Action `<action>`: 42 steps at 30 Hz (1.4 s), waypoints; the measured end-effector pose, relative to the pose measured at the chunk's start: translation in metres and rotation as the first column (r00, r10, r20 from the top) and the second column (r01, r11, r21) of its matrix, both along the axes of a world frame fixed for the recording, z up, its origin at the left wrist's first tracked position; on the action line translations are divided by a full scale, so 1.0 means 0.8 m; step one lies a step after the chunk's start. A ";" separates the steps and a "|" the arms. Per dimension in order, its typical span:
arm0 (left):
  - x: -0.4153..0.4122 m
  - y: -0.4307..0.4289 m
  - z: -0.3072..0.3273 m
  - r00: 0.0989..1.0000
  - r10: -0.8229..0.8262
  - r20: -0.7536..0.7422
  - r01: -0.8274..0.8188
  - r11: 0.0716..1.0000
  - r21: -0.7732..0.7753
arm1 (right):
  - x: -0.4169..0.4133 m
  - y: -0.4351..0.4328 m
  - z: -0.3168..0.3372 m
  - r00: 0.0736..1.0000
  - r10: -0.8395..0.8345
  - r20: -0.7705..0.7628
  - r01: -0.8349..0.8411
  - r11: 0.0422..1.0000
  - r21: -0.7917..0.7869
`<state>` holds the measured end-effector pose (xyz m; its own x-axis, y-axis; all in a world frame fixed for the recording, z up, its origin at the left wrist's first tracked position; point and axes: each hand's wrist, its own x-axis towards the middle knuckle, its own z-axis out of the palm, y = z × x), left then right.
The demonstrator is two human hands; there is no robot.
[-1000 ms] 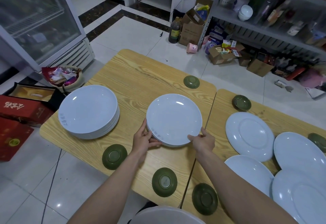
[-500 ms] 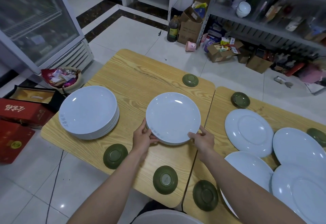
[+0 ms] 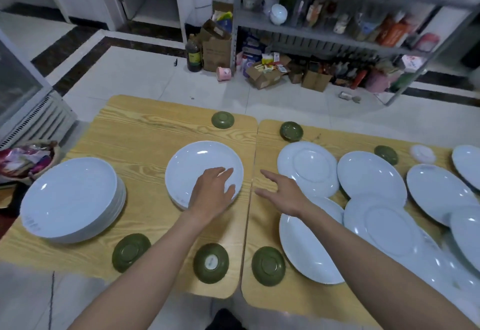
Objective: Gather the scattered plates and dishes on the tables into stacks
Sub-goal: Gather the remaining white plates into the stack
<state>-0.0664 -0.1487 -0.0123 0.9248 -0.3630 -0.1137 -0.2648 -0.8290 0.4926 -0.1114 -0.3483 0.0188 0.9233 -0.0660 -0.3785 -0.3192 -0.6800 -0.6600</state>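
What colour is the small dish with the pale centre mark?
Olive green; the small dish shows best in the head view.

1. The single head view looks forward and steeply down from over the near edge of the left table (image 3: 145, 132) and the right table (image 3: 345, 142).
2. It sits close: the left hand (image 3: 211, 192) and right hand (image 3: 283, 194) fill mid-frame, and a shelf (image 3: 337, 41) stands far ahead.

bare wood (image 3: 145, 135) beyond plates (image 3: 309, 167), crowded right
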 end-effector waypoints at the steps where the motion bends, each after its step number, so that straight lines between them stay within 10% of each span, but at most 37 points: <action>1: -0.004 -0.014 0.007 0.999 -0.042 0.010 0.041 0.998 0.042 | -0.010 -0.014 0.007 0.999 0.042 0.009 -0.041 0.995 -0.090; 10: -0.079 -0.183 0.069 0.924 -0.345 0.166 0.293 0.916 0.272 | -0.137 -0.165 0.075 0.996 0.077 0.034 -0.041 0.799 -0.600; 42: -0.426 -0.756 0.123 0.561 -0.763 0.322 0.716 0.642 0.275 | -0.592 -0.613 0.131 0.842 -0.516 0.154 0.486 0.605 -0.631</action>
<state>-0.4075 -0.7533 0.0862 0.3060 -0.9473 0.0951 -0.9470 -0.2925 0.1330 -0.5854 -0.8391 0.1232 0.6574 -0.7463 -0.1040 -0.7531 -0.6465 -0.1217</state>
